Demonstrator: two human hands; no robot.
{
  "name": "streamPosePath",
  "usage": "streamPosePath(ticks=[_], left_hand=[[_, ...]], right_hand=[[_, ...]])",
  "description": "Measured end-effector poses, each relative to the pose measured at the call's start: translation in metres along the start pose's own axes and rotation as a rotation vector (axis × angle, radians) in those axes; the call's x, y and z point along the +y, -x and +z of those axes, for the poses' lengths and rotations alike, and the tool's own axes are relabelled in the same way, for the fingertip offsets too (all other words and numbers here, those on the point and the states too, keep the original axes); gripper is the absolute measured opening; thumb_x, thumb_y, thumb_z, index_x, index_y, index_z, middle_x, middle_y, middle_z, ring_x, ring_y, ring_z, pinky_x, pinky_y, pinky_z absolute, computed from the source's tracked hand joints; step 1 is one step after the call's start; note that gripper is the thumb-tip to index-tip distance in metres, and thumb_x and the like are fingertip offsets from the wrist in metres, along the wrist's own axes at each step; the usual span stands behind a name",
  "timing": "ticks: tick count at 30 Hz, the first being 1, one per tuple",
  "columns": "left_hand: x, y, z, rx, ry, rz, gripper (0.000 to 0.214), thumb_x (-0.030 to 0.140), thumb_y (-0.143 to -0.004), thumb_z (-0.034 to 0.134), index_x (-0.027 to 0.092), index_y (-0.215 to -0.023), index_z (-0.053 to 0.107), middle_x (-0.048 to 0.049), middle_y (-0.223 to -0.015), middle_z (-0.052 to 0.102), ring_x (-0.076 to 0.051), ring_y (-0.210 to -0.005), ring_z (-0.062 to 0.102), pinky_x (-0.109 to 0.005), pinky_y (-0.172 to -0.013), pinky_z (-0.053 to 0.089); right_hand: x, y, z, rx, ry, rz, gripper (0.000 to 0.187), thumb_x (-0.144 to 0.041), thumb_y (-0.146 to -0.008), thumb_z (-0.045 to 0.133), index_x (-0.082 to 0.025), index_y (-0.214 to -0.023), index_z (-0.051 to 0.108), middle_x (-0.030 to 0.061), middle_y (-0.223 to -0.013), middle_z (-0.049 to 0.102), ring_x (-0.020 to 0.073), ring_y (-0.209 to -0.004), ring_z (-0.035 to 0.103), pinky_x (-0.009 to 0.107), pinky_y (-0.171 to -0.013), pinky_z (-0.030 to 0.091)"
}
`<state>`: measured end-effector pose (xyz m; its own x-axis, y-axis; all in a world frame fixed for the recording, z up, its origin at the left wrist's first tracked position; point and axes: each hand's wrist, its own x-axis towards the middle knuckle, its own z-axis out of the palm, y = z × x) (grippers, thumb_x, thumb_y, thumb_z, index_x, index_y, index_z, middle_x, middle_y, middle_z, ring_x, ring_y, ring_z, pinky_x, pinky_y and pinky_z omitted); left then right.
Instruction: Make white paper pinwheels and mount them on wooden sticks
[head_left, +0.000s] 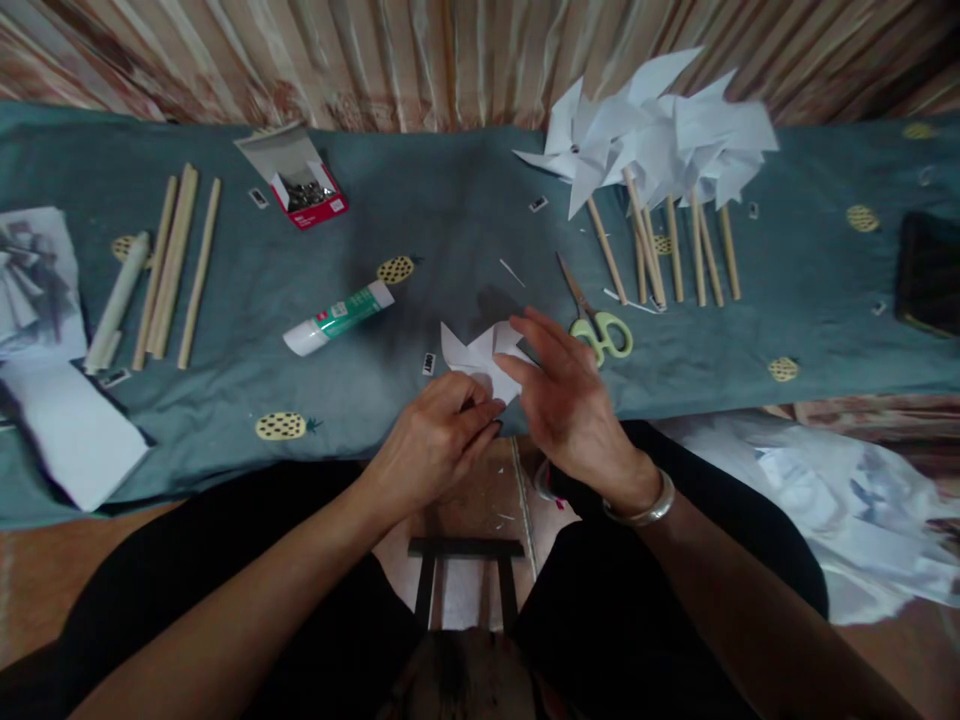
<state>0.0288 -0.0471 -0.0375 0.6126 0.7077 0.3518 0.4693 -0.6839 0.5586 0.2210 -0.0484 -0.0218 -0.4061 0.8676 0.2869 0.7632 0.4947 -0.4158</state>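
Cloth (465, 200), teal with yellow pineapple prints, covers the table across the whole width of the frame; striped curtain behind it along the top.

Heap of white crumpled sheets (847, 510) at lower right, off the table edge.

Pinwheels (660, 130), white, on wooden sticks, lie bunched at upper right, heads overlapping, sticks pointing toward the viewer.

Loose sheets (71, 430) at the left edge, one blank, one with a dark print above it.

Bare sticks (176, 265) lie side by side at upper left, a rolled white tube just beside them.

Stool (465, 570), dark frame, at bottom centre between the person's knees.

Right hand (570, 405), centre frame, metal bangle (645, 510) on the wrist. Fingers straight and loosely spread, palm turned left, thumb resting on the paper; no closed grip.

Left hand (435, 445), just left of it, fingers curled in, tips pinching the near edge of the paper.

Paper (480, 360), white, cut into points, sits on the cloth at the near table edge, centre frame, between the two hands.

Box (300, 180), red and white, lid open, small metal pins inside, upper left of centre.

Glue stick (339, 316), green and white, lying flat, left of the paper.

Scissors (596, 320), pale green handles, closed, just right of the right hand's fingertips.
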Motion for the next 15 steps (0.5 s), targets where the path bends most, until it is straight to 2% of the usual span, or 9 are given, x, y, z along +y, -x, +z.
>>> streamPosePath(ticks=[2, 5, 8, 11, 15], left_hand=[[-0.0002, 0.0001, 0.0000, -0.003, -0.001, -0.006, 0.018, 0.017, -0.093, 0.055, 0.012, -0.104, 0.068, -0.0072, -0.087, 0.060, -0.019, -0.082, 0.059, -0.032, -0.070, 0.054], [0.0000, 0.0005, -0.0003, -0.011, -0.005, -0.013, 0.018, 0.018, -0.094, 0.053, 0.013, -0.104, 0.068, -0.0068, -0.087, 0.060, -0.019, -0.082, 0.059, -0.032, -0.070, 0.054], [0.0003, 0.0009, -0.0010, -0.024, -0.004, -0.014, 0.019, 0.018, -0.094, 0.052, 0.013, -0.105, 0.068, -0.0069, -0.088, 0.060, -0.019, -0.083, 0.059, -0.033, -0.070, 0.054], [0.0004, 0.0015, -0.0017, -0.031, -0.008, -0.015, 0.020, 0.017, -0.094, 0.052, 0.013, -0.106, 0.068, -0.0073, -0.088, 0.060, -0.019, -0.083, 0.059, -0.033, -0.071, 0.054], [-0.0006, 0.0019, -0.0025, -0.028, -0.018, -0.014, 0.019, 0.018, -0.093, 0.055, 0.013, -0.107, 0.068, -0.0077, -0.089, 0.061, -0.019, -0.085, 0.059, -0.035, -0.072, 0.054]], right_hand=[[0.0022, -0.0010, -0.0039, 0.053, -0.012, 0.038, 0.035, -0.007, -0.091, 0.043, -0.016, -0.118, 0.063, 0.0172, -0.135, 0.059, 0.0285, -0.131, 0.051, 0.047, -0.105, 0.045], [0.0035, -0.0017, -0.0047, 0.115, -0.036, 0.171, 0.028, -0.017, -0.093, 0.049, -0.015, -0.116, 0.064, 0.0131, -0.107, 0.072, 0.0260, -0.102, 0.066, 0.043, -0.090, 0.054], [0.0020, -0.0030, -0.0024, 0.098, -0.070, 0.302, 0.031, -0.029, -0.090, 0.058, -0.014, -0.116, 0.063, 0.0075, -0.089, 0.072, 0.0222, -0.079, 0.067, 0.038, -0.075, 0.055], [-0.0003, -0.0056, -0.0005, 0.082, -0.119, 0.409, 0.038, -0.032, -0.084, 0.064, -0.015, -0.119, 0.062, 0.0049, -0.086, 0.072, 0.0194, -0.071, 0.065, 0.034, -0.069, 0.054], [-0.0016, -0.0095, 0.0002, 0.074, -0.200, 0.503, 0.042, -0.025, -0.078, 0.066, -0.018, -0.119, 0.063, 0.0027, -0.083, 0.073, 0.0173, -0.066, 0.064, 0.032, -0.065, 0.052]])
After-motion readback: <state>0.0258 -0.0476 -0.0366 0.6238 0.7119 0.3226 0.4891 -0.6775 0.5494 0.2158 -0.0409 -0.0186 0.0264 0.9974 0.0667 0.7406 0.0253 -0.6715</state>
